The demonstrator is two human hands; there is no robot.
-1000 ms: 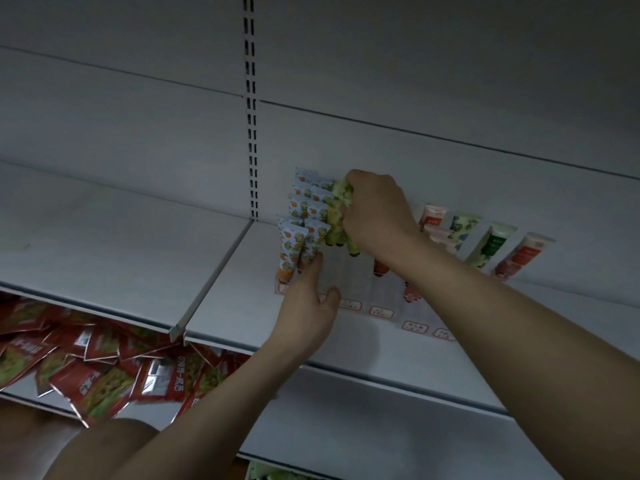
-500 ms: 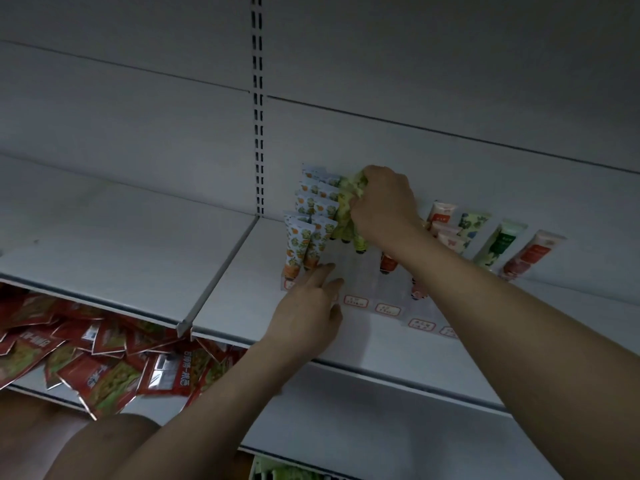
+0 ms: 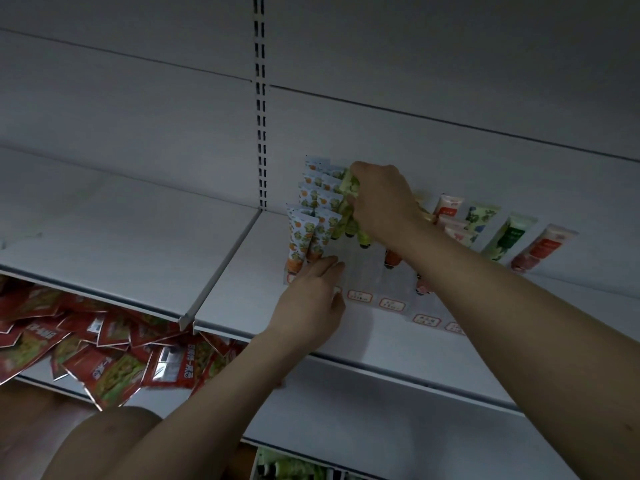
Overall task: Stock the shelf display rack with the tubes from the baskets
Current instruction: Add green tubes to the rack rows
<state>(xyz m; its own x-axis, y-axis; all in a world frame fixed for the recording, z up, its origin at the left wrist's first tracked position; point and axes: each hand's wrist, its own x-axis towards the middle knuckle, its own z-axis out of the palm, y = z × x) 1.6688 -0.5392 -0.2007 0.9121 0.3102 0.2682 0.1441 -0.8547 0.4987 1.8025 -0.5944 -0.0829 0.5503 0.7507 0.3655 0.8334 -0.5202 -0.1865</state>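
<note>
A clear display rack (image 3: pixel 372 271) with small price labels stands on the white shelf (image 3: pixel 242 289). Its left column is filled with orange-patterned tubes (image 3: pixel 300 237). My right hand (image 3: pixel 381 202) grips a bunch of green tubes (image 3: pixel 346 211) over the rack's second column, caps pointing down. My left hand (image 3: pixel 311 299) rests on the rack's front edge with fingers stretched toward the lowest orange-patterned tube. More tubes in red, blue-flowered and green designs (image 3: pixel 505 237) lean in the rack to the right, partly hidden by my right forearm.
A slotted upright (image 3: pixel 260 98) divides the back wall. Red snack packets (image 3: pixel 104 351) lie heaped on the lower shelf at left. More green packaging (image 3: pixel 294 467) shows at the bottom edge.
My left hand slid slightly down and right along the rack's front. My right hand stays over the second column with the green tubes, barely moved.
</note>
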